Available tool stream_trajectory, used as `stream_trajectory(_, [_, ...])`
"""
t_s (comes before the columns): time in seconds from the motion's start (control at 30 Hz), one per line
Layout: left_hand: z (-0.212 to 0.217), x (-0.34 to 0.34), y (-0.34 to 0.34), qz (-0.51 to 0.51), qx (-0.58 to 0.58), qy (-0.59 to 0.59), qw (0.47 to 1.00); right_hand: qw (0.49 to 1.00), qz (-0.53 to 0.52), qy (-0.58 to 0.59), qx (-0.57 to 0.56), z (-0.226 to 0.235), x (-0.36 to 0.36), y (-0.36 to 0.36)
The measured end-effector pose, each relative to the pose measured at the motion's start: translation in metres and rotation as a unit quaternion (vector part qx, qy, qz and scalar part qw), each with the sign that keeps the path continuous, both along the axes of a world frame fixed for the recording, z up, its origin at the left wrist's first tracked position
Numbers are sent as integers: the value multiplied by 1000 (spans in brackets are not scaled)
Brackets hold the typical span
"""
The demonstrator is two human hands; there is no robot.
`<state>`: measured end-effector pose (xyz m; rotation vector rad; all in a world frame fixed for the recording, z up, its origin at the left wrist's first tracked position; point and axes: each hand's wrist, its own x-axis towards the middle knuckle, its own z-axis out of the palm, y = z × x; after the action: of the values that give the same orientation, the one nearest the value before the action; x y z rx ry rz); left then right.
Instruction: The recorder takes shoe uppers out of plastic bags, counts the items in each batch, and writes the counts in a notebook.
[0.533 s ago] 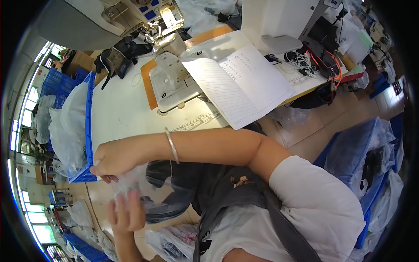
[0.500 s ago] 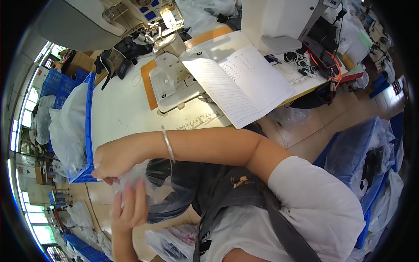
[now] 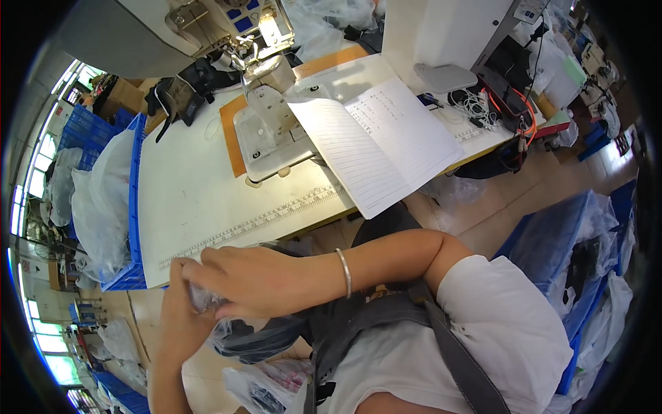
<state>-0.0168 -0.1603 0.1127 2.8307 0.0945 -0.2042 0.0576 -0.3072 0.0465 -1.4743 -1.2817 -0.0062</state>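
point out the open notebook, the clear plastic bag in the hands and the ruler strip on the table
open notebook (image 3: 376, 141), head view, on the lined left page
clear plastic bag (image 3: 205, 298), head view, on the crumpled part under the right hand
ruler strip (image 3: 276, 217), head view, mid-length along the table edge

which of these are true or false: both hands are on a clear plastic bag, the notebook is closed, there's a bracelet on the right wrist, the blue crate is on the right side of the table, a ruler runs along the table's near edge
1. Both hands are on a clear plastic bag. True: the right hand lies over it and the left hand grips it from below.
2. The notebook is closed. False: it lies open on the table, lined pages up.
3. A bracelet is on the right wrist. True.
4. The blue crate is on the table's right side. False: it sits at the left edge, stuffed with clear bags.
5. A ruler runs along the table's near edge. True.
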Motion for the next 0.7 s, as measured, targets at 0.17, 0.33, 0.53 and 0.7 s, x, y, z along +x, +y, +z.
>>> stream_trajectory(0.17, [8, -7, -10, -16, -174, 30, 984, 998, 41, -15, 35, -8, 1, 4])
stream_trajectory(0.33, [-6, -25, -15, -107, -65, -100, 987, 988, 30, -138, 67, -5, -4, 0])
stream_trajectory(0.53, [-17, -37, -33, 1, -176, -163, 971, 970, 70, -187, 139, -3, -3, -5])
stream_trajectory(0.7, [-13, -48, -44, -32, -115, -118, 986, 963, 237, 1, 129, -15, -8, -13])
